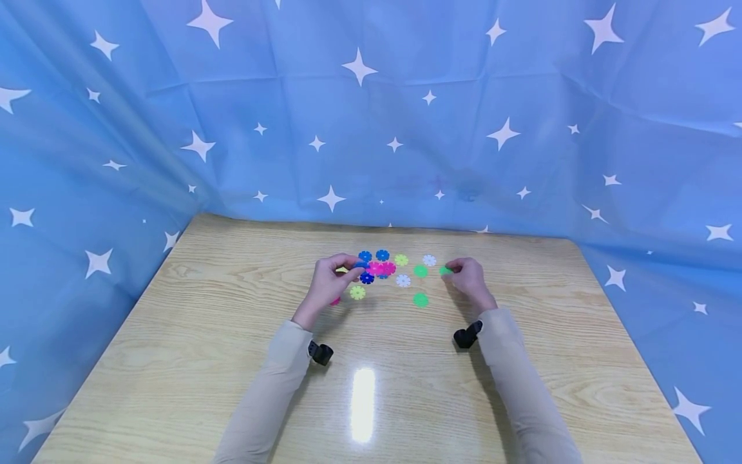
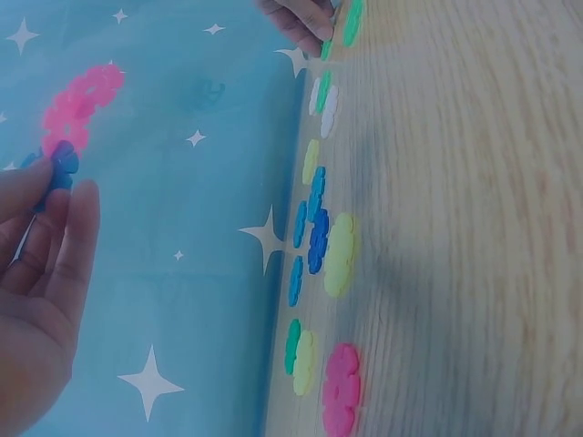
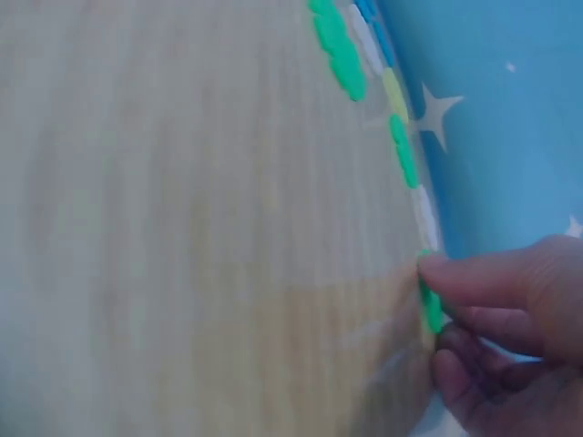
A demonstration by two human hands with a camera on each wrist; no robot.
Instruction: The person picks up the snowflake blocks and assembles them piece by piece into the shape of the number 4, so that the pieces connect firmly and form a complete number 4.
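My left hand (image 1: 329, 283) pinches a blue notched flower disc (image 2: 64, 162) between thumb and fingers, raised above the table. Joined to this disc is a short chain of pink discs (image 2: 80, 107), which points away from the fingertips. To the right, my right hand (image 1: 469, 278) grips a green disc (image 3: 431, 308) by its edge, low at the tabletop. Two other green discs lie left of that hand, one farther back (image 1: 420, 270) and one nearer (image 1: 420, 299). Under and around the pink chain are blue discs (image 1: 366, 278), partly covered by it in the head view.
White discs (image 1: 402, 280) and yellow discs (image 1: 357, 292) lie loose on the wooden table (image 1: 232, 361). A pink disc (image 2: 342, 391) lies by the left wrist. Behind the table hangs a blue curtain (image 1: 394, 174) with white stars. Each wrist wears a small black camera (image 1: 321, 353).
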